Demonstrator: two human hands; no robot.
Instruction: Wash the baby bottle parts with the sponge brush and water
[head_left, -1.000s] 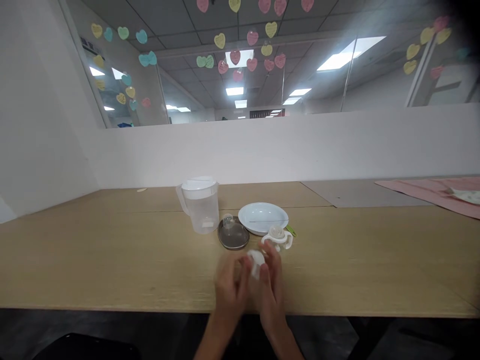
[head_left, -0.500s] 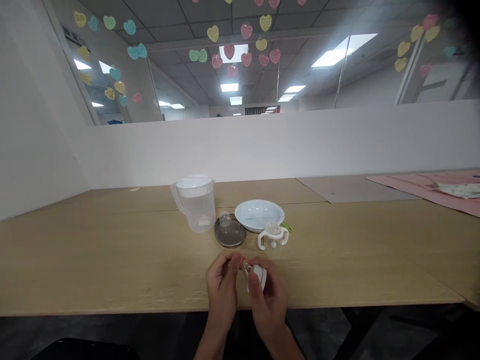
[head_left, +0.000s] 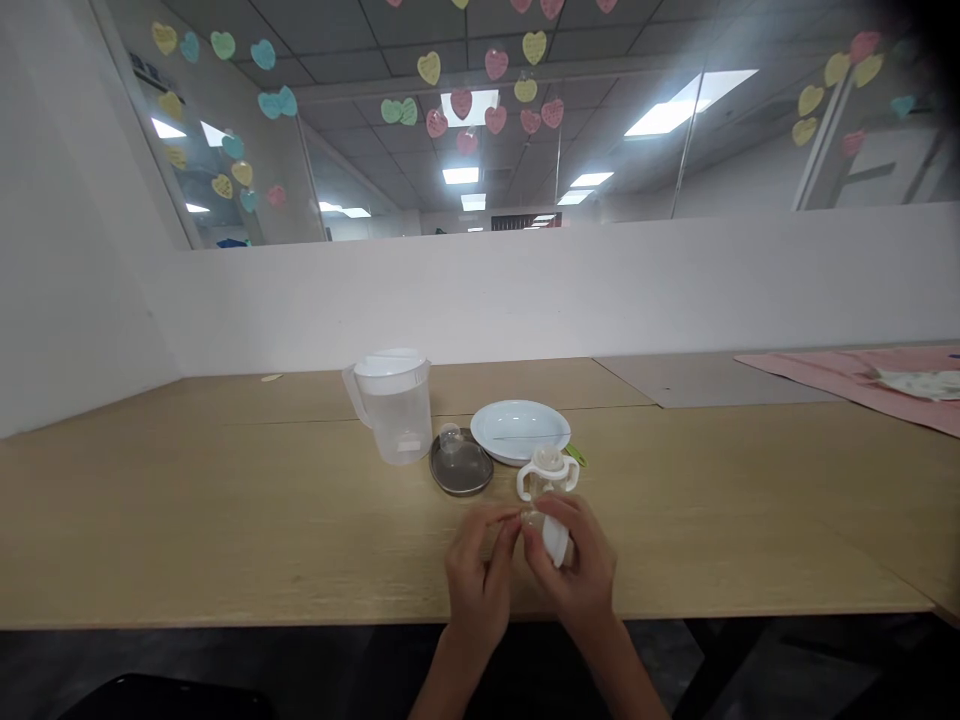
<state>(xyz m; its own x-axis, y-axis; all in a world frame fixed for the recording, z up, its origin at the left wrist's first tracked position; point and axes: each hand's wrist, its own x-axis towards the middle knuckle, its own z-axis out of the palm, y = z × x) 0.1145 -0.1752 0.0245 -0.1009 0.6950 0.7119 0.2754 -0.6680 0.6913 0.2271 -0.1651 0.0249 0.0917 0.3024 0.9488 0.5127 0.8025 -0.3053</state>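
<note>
My right hand is wrapped round a white ring-shaped cap with a clear nipple-like tip pointing left. The fingertips of my left hand pinch at the end of that clear tip. Both hands are over the table's front part. Just beyond them stands a clear bottle with a white two-handled collar. Left of the bottle, a small clear dome rests on a dark round metal tray.
A lidded clear jug stands left of the tray. Behind the bottle is a pale blue plate, with a green item at its right edge. A pink cloth lies at the far right of the wooden table.
Both hands have moved right with the white cap, which now sits close in front of the handled bottle. The left fingers still pinch at the clear tip.
</note>
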